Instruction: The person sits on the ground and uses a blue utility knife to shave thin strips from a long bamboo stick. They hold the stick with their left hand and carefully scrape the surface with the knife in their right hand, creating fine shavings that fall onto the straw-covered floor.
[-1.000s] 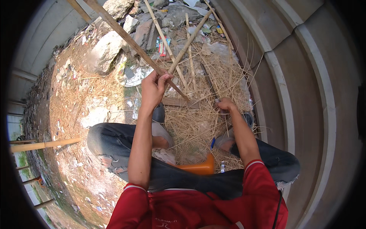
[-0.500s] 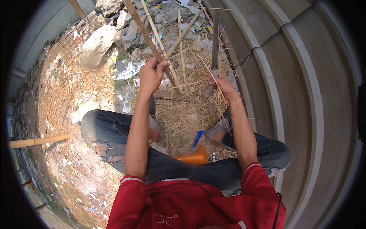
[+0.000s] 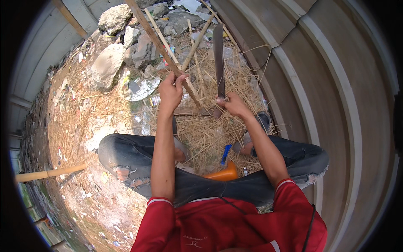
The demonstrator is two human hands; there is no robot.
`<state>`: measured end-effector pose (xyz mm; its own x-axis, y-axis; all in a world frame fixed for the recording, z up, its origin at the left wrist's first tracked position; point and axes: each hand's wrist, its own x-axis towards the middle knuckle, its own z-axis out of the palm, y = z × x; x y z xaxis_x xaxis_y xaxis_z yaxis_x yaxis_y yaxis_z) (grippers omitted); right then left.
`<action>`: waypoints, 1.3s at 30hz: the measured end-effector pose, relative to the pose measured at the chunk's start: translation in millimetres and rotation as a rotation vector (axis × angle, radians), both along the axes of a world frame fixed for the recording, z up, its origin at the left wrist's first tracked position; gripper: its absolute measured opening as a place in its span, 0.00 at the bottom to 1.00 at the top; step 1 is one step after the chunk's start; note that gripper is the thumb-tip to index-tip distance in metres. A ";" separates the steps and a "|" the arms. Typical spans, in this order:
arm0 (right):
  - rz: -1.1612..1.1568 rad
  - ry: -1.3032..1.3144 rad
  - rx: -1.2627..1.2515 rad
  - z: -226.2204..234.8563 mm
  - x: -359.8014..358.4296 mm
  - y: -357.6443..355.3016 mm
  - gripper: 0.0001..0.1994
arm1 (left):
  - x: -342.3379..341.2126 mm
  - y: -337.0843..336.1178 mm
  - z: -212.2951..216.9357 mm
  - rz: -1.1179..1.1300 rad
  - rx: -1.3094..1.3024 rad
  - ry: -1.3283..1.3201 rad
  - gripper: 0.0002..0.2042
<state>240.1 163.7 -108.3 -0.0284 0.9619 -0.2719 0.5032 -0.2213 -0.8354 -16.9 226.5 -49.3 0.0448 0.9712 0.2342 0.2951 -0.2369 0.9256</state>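
Right now, in the head view, both hands are busy out in front of the crossed legs (image 3: 134,147). The left hand (image 3: 171,93) has a long brown wooden stick (image 3: 153,40) pinched between thumb and fingers, gripping it near its lower end. And look at the line of that stick: it slants from the top edge down through the grip, its tip sloping into the gap between the two hands, near a flat piece of wood (image 3: 193,111) on the straw (image 3: 201,143); whether tip and wood touch, I can't tell. Over to the right hand (image 3: 234,104), fingers closed around the handle of a machete (image 3: 218,54), the dark blade pointing up and away from the body, the butt poking out below the fist. Blade and stick stand apart, the machete to the stick's right! Beyond the left hand, a pale pole (image 3: 161,38) runs close beside the stick. Down between the legs, an orange object (image 3: 224,173) lies near a blue one (image 3: 226,154), both nearer the body than either hand, with ribbed panels (image 3: 302,84) curving up along the right.
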 end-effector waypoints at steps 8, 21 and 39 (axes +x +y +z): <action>0.330 -0.031 -0.086 -9.2 -38.8 -15.8 0.13 | -23.1 7.8 -12.0 -0.116 -0.078 -0.262 0.08; 0.362 -0.199 0.160 -15.7 -43.1 -22.6 0.15 | -17.2 9.5 -28.9 -0.046 -0.093 -0.292 0.10; -0.795 -0.906 0.341 55.9 90.0 4.5 0.36 | -22.8 5.3 -35.7 0.452 0.057 -0.133 0.07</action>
<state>330.0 168.1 -52.5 0.6584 0.6522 0.3757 0.7527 -0.5674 -0.3339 -39.8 231.8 -85.1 -0.4132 0.8720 0.2624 0.2597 -0.1633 0.9518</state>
